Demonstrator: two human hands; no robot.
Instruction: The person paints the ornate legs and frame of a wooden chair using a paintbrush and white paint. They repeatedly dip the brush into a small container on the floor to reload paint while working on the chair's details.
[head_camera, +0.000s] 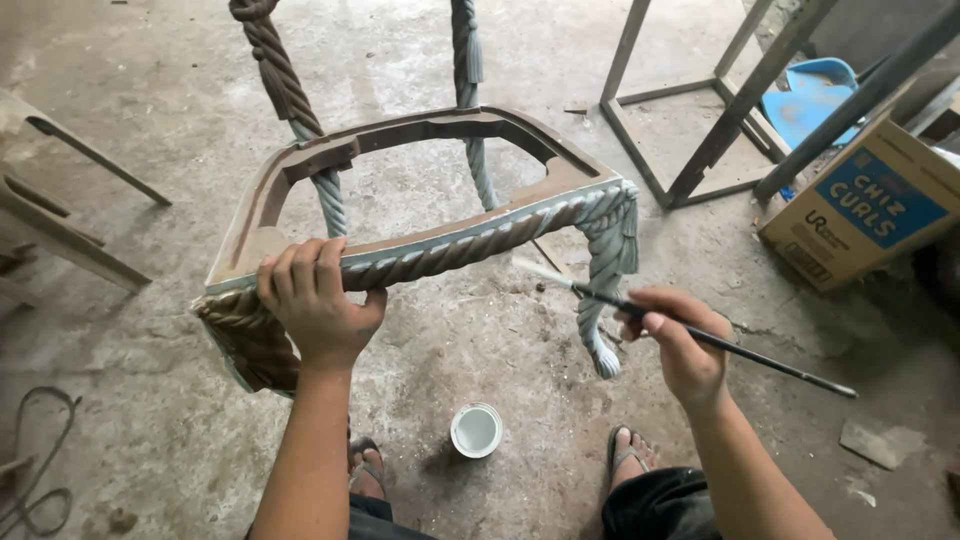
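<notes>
A carved wooden chair frame (420, 135) with rope-twist rails and legs stands tipped in front of me, partly coated in grey paint, partly bare brown. My left hand (315, 300) grips its front twisted rail near the left corner. My right hand (680, 345) holds a thin long-handled paintbrush (700, 335), whose pale bristle tip hovers by the front right leg (605, 270). A small open can of pale paint (476, 430) sits on the floor between my feet.
Bare concrete floor all around. A metal frame (700, 110) stands at the back right, beside a cardboard box (865, 205) and a blue plastic dustpan (810, 100). Wooden pieces (60, 215) lie at the left, and a dark cable (35, 460) at the lower left.
</notes>
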